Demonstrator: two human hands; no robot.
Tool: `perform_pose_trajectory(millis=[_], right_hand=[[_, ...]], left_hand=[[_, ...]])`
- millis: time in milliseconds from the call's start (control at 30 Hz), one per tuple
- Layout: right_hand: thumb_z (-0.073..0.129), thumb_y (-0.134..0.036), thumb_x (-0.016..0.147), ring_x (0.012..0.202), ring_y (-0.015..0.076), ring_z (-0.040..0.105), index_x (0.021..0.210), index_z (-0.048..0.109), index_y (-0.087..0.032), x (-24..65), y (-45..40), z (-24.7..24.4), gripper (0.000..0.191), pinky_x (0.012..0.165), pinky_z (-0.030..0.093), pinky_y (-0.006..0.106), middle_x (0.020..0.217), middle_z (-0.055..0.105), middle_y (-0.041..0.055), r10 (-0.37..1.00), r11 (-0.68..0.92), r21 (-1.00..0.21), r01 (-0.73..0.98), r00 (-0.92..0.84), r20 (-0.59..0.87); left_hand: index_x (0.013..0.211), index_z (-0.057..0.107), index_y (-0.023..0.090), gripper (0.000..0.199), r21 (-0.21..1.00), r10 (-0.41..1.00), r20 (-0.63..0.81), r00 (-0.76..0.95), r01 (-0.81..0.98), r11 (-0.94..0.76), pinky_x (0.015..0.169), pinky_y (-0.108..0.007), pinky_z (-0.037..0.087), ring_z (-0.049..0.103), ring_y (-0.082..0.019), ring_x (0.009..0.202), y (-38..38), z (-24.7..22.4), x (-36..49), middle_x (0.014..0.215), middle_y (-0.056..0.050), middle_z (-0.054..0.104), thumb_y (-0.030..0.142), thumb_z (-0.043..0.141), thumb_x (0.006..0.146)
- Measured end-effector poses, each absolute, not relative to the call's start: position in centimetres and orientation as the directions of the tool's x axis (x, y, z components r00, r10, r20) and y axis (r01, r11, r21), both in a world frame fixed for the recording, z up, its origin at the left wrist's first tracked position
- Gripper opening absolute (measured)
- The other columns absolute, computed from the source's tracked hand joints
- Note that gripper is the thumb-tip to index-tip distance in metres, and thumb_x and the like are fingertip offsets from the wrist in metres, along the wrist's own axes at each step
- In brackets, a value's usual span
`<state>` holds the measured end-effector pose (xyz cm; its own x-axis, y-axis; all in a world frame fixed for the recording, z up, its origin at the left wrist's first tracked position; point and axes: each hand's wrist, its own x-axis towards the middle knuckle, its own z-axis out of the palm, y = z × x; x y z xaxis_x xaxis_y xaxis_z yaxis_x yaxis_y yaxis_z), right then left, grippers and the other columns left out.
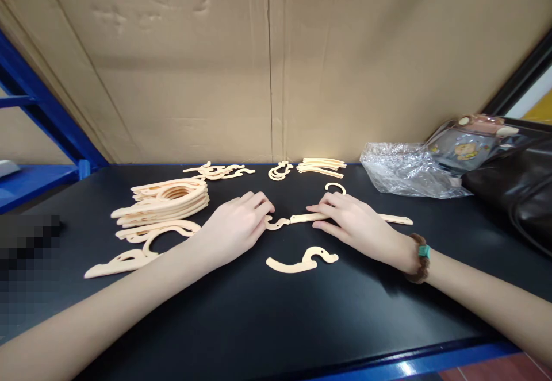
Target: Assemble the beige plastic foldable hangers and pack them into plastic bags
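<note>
The small curved piece [282, 222] and the straight strip [304, 218] lie nearly end to end on the dark surface [276, 323], and their facing tips could slip past each other if either hand pushes unevenly. Both look thin, so strong sideways pressure might bend or crack one. The left forearm passes low over the loose shaped pieces [116, 266] and could drag them or nudge the nearby stack [172, 203], whose layers look unevenly piled and might slide. The two-part curved piece [293, 267] lies just in front of the hands, where a wrist coming down could knock it askew. Behind the right fingers, the little hook [335, 187] could be brushed away.

Both forearms reach in from the near side and angle towards the middle, with the palms down. The left hand [237, 226] has its fingers bent and their tips at the outer end of the small curved piece; whether it pinches or merely touches cannot be told. The right hand [356, 226] holds the straight strip between thumb and fingers, and what seems the strip's other end shows beyond the palm.
</note>
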<state>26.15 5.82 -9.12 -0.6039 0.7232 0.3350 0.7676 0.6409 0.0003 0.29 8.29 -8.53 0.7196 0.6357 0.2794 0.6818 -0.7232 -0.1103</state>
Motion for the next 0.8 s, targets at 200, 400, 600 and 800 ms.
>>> perform_pose_trajectory(millis=[200,400,600,800], right_hand=[[0.044,-0.028,0.098,0.083,0.0180,0.054,0.102,0.064,-0.018,25.7,5.8,-9.4,0.022,0.075,0.046,0.032,0.093,0.057,0.0045,0.731,0.647,-0.049,0.761,-0.600,0.326],[0.044,-0.027,0.098,0.087,0.0168,0.054,0.099,0.061,-0.018,25.3,5.8,-9.4,0.019,0.079,0.043,0.030,0.096,0.058,0.0035,0.723,0.681,-0.193,0.707,-0.605,0.334],[0.050,-0.029,0.096,0.086,0.0154,0.056,0.098,0.059,-0.020,25.5,5.6,-9.3,0.014,0.079,0.042,0.028,0.092,0.061,0.0015,0.723,0.690,-0.368,0.623,-0.582,0.372],[0.046,-0.034,0.098,0.079,0.0133,0.057,0.100,0.059,-0.020,25.3,5.1,-9.1,0.019,0.072,0.042,0.025,0.091,0.061,0.0014,0.722,0.680,-0.485,0.549,-0.617,0.313]], left_hand=[[0.096,0.054,0.018,0.019,0.055,0.617,0.258,0.743,0.626,-0.778,0.076,-0.032,0.043,0.053,-0.018,0.085,7.8,-8.8,1.4,0.098,-0.004,0.058,0.033,0.043,0.096],[0.089,0.046,0.020,0.018,0.106,0.668,0.283,0.689,0.669,-0.735,0.065,-0.029,0.040,0.053,-0.017,0.071,7.6,-8.7,1.6,0.079,-0.001,0.056,0.031,0.036,0.098],[0.088,0.044,0.021,0.015,0.175,0.723,0.214,0.657,0.703,-0.690,0.048,-0.023,0.027,0.050,-0.013,0.047,7.0,-8.6,1.6,0.057,0.006,0.052,0.029,0.034,0.095],[0.062,0.036,0.019,0.044,0.056,0.670,0.285,0.685,0.686,-0.725,0.046,-0.023,0.020,0.045,-0.011,0.044,7.0,-9.2,1.6,0.052,0.005,0.048,0.053,0.051,0.087]])
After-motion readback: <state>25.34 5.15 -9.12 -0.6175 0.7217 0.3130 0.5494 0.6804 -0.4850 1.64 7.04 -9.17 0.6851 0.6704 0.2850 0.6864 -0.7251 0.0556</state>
